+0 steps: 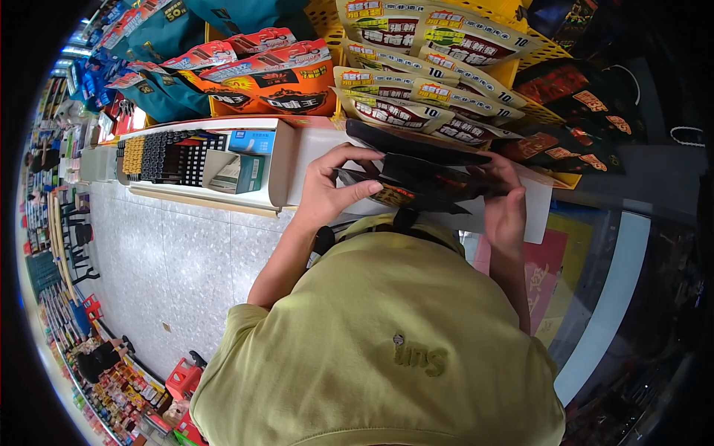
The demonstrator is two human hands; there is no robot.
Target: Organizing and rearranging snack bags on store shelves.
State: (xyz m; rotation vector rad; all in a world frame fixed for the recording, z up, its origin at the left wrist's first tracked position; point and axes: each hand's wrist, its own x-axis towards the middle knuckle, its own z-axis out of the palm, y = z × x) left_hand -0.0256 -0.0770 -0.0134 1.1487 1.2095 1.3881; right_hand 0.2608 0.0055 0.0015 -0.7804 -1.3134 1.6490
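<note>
Black snack pouches point(427, 181) lie between my two hands, close to my chest. My left hand point(343, 184) grips their left end, its thumb on the front pouch near red and gold print. Around the right end curls my right hand point(505, 195), thumb raised; its fingertips are partly hidden behind the dark film. Just beyond them, cream and brown pouches point(385, 111) stand in overlapping rows in a yellow perforated rack point(329, 33). Further right lean more black pouches with red print point(563, 148).
Orange pouches point(295, 86) and teal pouches point(167, 95) stand at the back left. Below them, a white tray point(281, 161) holds rows of pens or lighters point(162, 156) and a small green box point(245, 173). People and stocked shelves are at the far left. A pale counter edge point(608, 301) curves at right.
</note>
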